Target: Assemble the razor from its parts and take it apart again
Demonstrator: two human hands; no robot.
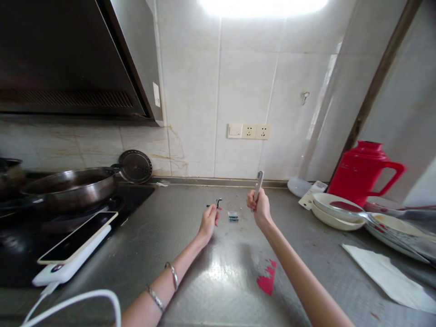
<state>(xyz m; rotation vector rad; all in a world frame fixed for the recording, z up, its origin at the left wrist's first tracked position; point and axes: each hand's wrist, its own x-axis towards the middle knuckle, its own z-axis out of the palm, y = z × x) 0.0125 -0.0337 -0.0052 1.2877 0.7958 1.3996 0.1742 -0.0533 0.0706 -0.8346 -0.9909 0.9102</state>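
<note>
My left hand (208,222) is closed, with its fingertips pinching a small, thin black object (218,202) that has a bent end; its kind is too small to make out. My right hand (260,206) is raised over the counter, fingers wrapped round a slim silver-grey tool (259,181) that stands nearly upright, its rounded end up. What sort of tool it is, I cannot tell. Between the hands, a small clear packet (233,217) with dark teal markings lies on the metal counter (190,290).
Left, a steel pan (71,186) sits on the black stove (20,236); a phone (80,238) rests on a white power bank (73,261) with a cable. Right are a red thermos (361,175), stacked bowls (335,218) and a white paper (388,274). A red patch (267,279) marks the counter.
</note>
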